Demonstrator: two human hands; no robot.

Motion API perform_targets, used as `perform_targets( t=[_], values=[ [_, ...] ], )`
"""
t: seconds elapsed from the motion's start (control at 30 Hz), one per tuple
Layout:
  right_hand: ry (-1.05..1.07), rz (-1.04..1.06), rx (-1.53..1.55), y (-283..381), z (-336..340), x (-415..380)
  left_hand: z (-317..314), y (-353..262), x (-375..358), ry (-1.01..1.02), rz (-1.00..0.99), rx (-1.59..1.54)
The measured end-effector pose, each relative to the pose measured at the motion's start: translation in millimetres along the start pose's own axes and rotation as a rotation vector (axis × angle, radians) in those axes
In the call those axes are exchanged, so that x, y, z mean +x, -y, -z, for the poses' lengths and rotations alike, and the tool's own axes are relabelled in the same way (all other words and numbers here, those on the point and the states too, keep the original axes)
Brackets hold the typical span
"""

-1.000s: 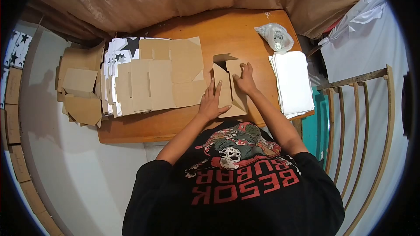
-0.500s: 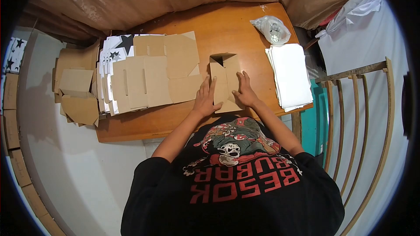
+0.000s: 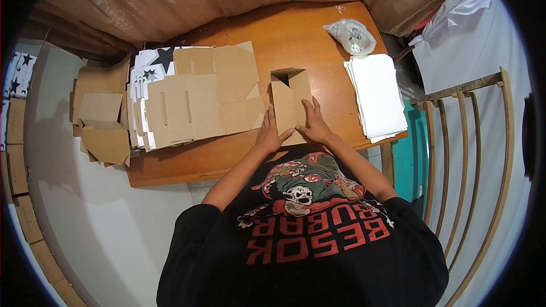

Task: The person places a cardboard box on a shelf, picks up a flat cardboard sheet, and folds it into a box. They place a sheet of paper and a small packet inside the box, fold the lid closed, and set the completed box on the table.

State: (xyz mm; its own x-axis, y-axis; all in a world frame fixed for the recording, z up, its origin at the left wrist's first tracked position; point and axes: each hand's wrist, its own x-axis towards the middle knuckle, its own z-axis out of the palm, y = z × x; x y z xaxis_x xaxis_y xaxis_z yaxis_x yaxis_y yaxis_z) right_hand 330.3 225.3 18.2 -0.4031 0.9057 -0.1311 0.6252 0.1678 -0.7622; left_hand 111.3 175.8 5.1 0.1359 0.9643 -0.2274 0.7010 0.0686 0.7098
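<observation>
You get 1 readable text only: red block letters on the back of the black T-shirt [image 3: 307, 250], upside down in this view, 2 lines reading "BESOK" and "BUBAR", under a skull graphic. Black star prints on the white sheets [image 3: 149, 65] carry no letters. Nothing legible on the cardboard or the white stack.

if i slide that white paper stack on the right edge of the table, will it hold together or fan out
The white paper stack would probably fan out: its sheet edges already look slightly staggered. Lifted from one end, it would likely sag, being thin loose sheets. It overhangs the table edge a little, so a push outward might spill it.
</observation>
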Motion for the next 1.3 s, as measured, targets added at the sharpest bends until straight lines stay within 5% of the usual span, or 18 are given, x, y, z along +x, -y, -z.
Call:
perform_targets(
  t=[0.13,0.43,0.57,0.7,0.87,0.93,1.0,1.07,1.13,1.2,1.27,1.3],
  values=[
    [-0.174,0.072,0.008,-21,-9,2,3,-5,5,-0.099,-0.065,0.04],
    [-0.151,0.154,-0.343,15,15,-22,63,-25,58,-0.478,-0.172,0.069],
    [-0.185,0.112,-0.319,11,16,-16,81,-25,91,-0.135,-0.477,0.325],
    [-0.299,-0.018,-0.158,2,13,-15,58,-36,107,-0.216,-0.57,0.316],
    [-0.517,-0.273,0.282,-62,-17,-44,51,-47,119,-0.299,-0.405,0.134],
    [-0.288,-0.452,0.501,-102,-30,-61,56,-48,113,-0.312,-0.37,0.102],
    [-0.251,-0.396,0.452,-110,-39,-81,54,-38,111,-0.324,-0.335,0.073],
    [-0.213,-0.34,0.401,-106,-40,-87,39,-14,114,-0.51,-0.094,-0.139],
    [0.015,-0.758,0.926,-84,-31,-87,19,12,115,-0.571,-0.018,-0.184],
    [-0.001,-0.791,0.951,-72,-29,-83,5,25,110,-0.537,0.364,-0.384],
    [-0.018,-0.821,0.976,-68,-31,-71,-14,41,103,-0.466,0.415,-0.501],
    [-0.063,-0.617,0.959,-73,-36,-63,-25,48,99,-0.39,0.466,-0.617]
  ],
)
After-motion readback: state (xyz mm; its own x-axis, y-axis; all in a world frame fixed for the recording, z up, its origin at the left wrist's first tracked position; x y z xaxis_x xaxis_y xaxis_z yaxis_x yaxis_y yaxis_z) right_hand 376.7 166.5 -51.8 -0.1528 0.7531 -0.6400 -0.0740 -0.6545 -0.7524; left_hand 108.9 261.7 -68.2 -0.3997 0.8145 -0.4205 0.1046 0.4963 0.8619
